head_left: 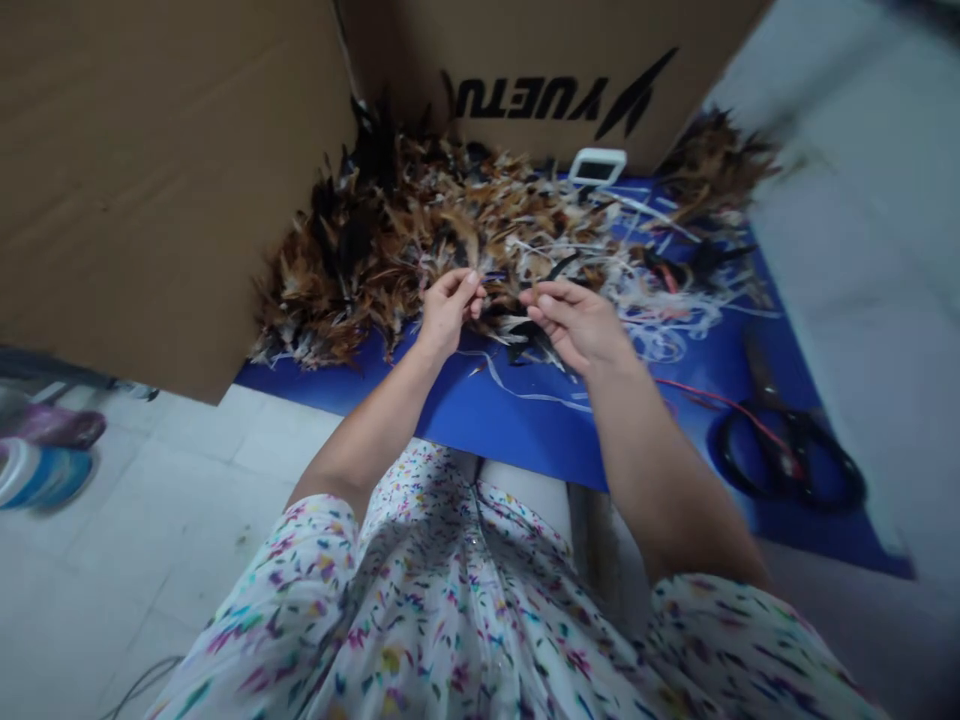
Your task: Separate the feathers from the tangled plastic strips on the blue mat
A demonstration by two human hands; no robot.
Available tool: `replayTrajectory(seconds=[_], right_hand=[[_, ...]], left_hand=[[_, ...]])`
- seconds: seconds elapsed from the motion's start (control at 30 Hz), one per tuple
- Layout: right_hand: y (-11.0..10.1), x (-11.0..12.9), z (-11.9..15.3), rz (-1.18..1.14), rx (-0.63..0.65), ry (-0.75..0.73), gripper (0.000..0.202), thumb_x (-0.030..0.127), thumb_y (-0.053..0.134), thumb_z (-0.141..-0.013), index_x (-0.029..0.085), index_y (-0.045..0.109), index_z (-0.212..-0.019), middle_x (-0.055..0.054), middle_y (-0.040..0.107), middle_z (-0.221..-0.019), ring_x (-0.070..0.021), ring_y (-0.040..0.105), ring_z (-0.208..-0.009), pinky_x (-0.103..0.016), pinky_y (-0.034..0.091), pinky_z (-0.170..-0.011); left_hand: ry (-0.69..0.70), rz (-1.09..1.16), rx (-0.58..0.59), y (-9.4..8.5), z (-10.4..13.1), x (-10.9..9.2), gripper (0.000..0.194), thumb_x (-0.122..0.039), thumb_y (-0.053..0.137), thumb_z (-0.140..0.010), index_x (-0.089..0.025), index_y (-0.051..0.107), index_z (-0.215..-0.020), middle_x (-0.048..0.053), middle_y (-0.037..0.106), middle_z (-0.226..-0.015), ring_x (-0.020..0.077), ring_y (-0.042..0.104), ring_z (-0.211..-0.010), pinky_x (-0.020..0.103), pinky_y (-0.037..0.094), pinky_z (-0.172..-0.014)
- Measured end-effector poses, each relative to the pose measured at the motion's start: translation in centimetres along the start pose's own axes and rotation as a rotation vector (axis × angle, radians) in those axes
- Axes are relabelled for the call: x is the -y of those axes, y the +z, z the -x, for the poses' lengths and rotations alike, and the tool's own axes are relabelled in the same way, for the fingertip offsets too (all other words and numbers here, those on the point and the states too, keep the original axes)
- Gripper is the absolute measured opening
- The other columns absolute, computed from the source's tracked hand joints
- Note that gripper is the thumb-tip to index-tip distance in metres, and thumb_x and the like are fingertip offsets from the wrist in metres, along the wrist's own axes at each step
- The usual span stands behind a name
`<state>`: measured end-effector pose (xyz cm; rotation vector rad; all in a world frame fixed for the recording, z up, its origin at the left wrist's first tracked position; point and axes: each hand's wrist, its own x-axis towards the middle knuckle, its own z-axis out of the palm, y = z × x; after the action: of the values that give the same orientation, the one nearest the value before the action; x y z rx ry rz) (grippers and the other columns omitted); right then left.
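My left hand (448, 308) is closed in a pinch on a brown feather (466, 235), whose tip points up past the fingertips. A short way to its right, my right hand (577, 318) is pinched too; whatever sits between its thumb and forefinger is too small to make out. Both hands hover over the front of a wide heap of brown, black and white feathers (405, 230). Below the right hand lie a few dark and white feathers (525, 335). A thin clear strip (517, 390) curls across the blue table top (480, 420) between my forearms.
Large black-handled scissors (787, 455) lie at the right, with a red cord (720, 400) by them. White ribbon strips (667, 310) are tangled behind. A small white-framed device (598, 167) stands against the cardboard box (525, 60). More feathers (724, 160) lie at the back right.
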<state>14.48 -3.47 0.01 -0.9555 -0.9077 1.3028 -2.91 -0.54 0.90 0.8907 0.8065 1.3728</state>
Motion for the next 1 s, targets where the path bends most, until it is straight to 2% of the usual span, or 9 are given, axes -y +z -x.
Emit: replayTrajectory(seconds=[0.17, 0.27, 0.43, 0.5, 0.7, 0.83, 1.0], right_hand=[[0.2, 0.8, -0.1, -0.076, 0.004, -0.024, 0.025, 0.017, 0.084, -0.070, 0.022, 0.066, -0.087, 0.004, 0.072, -0.085, -0.0123, 0.074, -0.090, -0.023, 0.063, -0.083], [-0.1, 0.9, -0.3, -0.075, -0.024, -0.032, 0.027, 0.019, 0.085, -0.070, 0.021, 0.064, -0.088, 0.003, 0.071, -0.083, -0.0119, 0.074, -0.087, -0.022, 0.063, -0.079], [-0.3, 0.6, -0.5, -0.024, -0.041, -0.045, 0.040, 0.031, 0.090, -0.065, 0.021, 0.061, -0.090, 0.002, 0.071, -0.083, -0.0140, 0.074, -0.081, -0.027, 0.064, -0.074], [-0.3, 0.4, -0.5, 0.005, -0.039, -0.057, 0.047, 0.036, 0.093, -0.059, 0.021, 0.061, -0.090, 0.002, 0.070, -0.081, -0.0147, 0.073, -0.079, -0.028, 0.064, -0.071], [0.4, 0.3, 0.2, 0.093, -0.033, -0.074, 0.058, 0.042, 0.096, -0.046, 0.018, 0.063, -0.087, 0.001, 0.069, -0.081, -0.0146, 0.070, -0.077, -0.029, 0.064, -0.066], [0.5, 0.7, 0.5, 0.134, 0.011, -0.037, 0.052, 0.047, 0.092, -0.057, 0.017, 0.064, -0.089, 0.000, 0.069, -0.079, -0.0131, 0.069, -0.073, -0.028, 0.063, -0.065], [0.2, 1.2, 0.5, 0.271, 0.059, 0.085, 0.050, 0.063, 0.078, -0.071, 0.015, 0.067, -0.079, -0.003, 0.068, -0.070, -0.0116, 0.065, -0.061, -0.021, 0.052, -0.049]], left_hand=[[-0.083, -0.034, 0.133, 1.8, -0.3, -1.1, 0.020, -0.025, 0.075, -0.084, -0.017, 0.059, -0.077, -0.005, 0.067, -0.072, 0.0023, 0.054, -0.048, 0.015, 0.042, -0.046], [-0.124, -0.036, 0.220, 2.4, -0.4, -0.9, 0.023, -0.028, 0.078, -0.081, -0.018, 0.057, -0.076, -0.003, 0.072, -0.084, 0.0018, 0.055, -0.048, 0.015, 0.044, -0.045], [-0.112, -0.021, 0.332, 2.0, 0.0, 1.0, 0.042, -0.044, 0.089, -0.063, -0.018, 0.058, -0.075, -0.007, 0.061, -0.062, 0.0023, 0.050, -0.040, 0.015, 0.037, -0.039], [-0.073, -0.065, 0.346, 1.8, 0.0, 1.6, 0.046, -0.048, 0.090, -0.059, -0.018, 0.061, -0.076, -0.007, 0.060, -0.060, 0.0023, 0.049, -0.039, 0.015, 0.036, -0.038], [0.027, -0.206, 0.292, 1.6, -0.4, 2.1, 0.043, -0.053, 0.085, -0.065, -0.018, 0.063, -0.074, -0.007, 0.055, -0.053, 0.0037, 0.048, -0.040, 0.016, 0.034, -0.039], [0.051, -0.242, 0.286, 1.3, -0.7, 2.0, 0.041, -0.054, 0.081, -0.070, -0.018, 0.063, -0.073, -0.006, 0.053, -0.049, 0.0050, 0.047, -0.042, 0.017, 0.036, -0.041], [0.059, -0.273, 0.295, 1.0, -0.9, 2.0, 0.038, -0.053, 0.077, -0.077, -0.018, 0.062, -0.074, -0.006, 0.049, -0.047, 0.0058, 0.045, -0.040, 0.018, 0.033, -0.040]])
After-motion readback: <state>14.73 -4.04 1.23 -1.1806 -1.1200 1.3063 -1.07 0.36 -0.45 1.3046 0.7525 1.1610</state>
